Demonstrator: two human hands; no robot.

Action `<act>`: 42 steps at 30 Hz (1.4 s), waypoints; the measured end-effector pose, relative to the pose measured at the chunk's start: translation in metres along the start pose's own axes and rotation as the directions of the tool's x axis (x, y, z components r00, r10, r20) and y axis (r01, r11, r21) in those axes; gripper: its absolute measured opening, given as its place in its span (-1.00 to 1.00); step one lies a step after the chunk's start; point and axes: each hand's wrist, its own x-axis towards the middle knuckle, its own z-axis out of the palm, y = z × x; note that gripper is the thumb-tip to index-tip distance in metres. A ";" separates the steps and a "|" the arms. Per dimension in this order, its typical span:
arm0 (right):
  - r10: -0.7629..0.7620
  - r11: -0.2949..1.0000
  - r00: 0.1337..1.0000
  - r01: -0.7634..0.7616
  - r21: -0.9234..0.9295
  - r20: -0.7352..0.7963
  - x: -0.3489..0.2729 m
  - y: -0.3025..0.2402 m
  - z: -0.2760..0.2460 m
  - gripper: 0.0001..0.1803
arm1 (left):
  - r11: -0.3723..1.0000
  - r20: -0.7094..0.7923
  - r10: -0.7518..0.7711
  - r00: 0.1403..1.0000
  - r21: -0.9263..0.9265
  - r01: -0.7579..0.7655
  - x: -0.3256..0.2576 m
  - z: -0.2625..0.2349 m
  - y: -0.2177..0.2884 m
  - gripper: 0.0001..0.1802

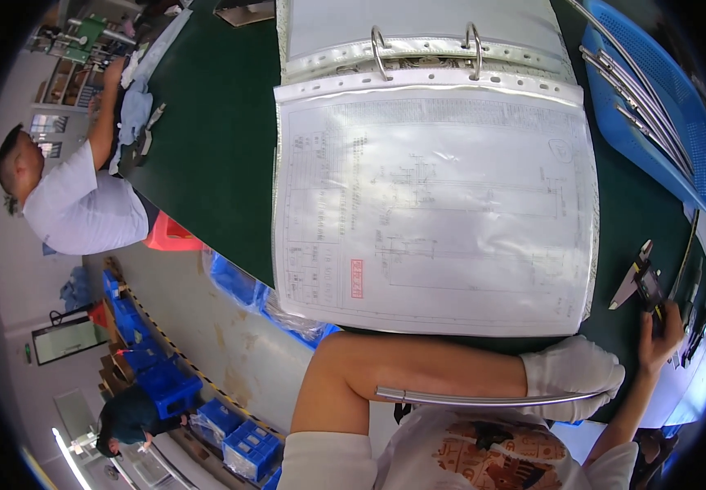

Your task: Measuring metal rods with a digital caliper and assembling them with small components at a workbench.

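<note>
My left hand, in a white glove, is closed around one end of a slim metal rod. The rod lies crosswise in front of my shirt, its other end pointing left, with a thin seam near that tip. Off to the right, my bare right hand has its thumb and fingers at the near end of a digital caliper and pinches it. The caliper's jaws point up and left over the green table. A ring binder lies beyond my left forearm, opened at a technical drawing in a clear sleeve.
A blue plastic basket at the far right holds several metal rods. Thin dark tools lie right of the caliper. Across the green table, a person sits at the left. Blue crates line the floor, near another person.
</note>
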 end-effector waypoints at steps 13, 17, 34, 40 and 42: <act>0.115 0.991 0.990 -0.120 0.059 0.081 0.007 -0.010 -0.005 -0.70 | 0.999 0.059 -0.011 0.998 0.034 0.009 0.003 -0.003 0.005 -0.78; 0.063 0.996 0.995 -0.067 0.066 0.072 0.008 -0.012 -0.003 -0.70 | 0.999 0.012 0.012 1.000 0.043 -0.012 0.002 -0.003 0.004 -0.74; 0.119 0.990 0.992 -0.122 0.066 0.042 0.011 -0.020 -0.004 -0.68 | 0.999 0.049 0.034 0.998 0.012 -0.035 0.002 -0.004 0.003 -0.74; 0.094 0.991 0.995 -0.098 0.095 0.041 0.014 -0.027 -0.006 -0.68 | 0.998 0.063 0.057 0.996 -0.002 -0.057 0.002 -0.006 0.004 -0.72; 0.074 0.991 0.997 -0.077 0.109 0.029 0.016 -0.029 -0.005 -0.68 | 0.999 0.083 0.047 0.995 0.006 -0.047 0.002 -0.007 0.004 -0.71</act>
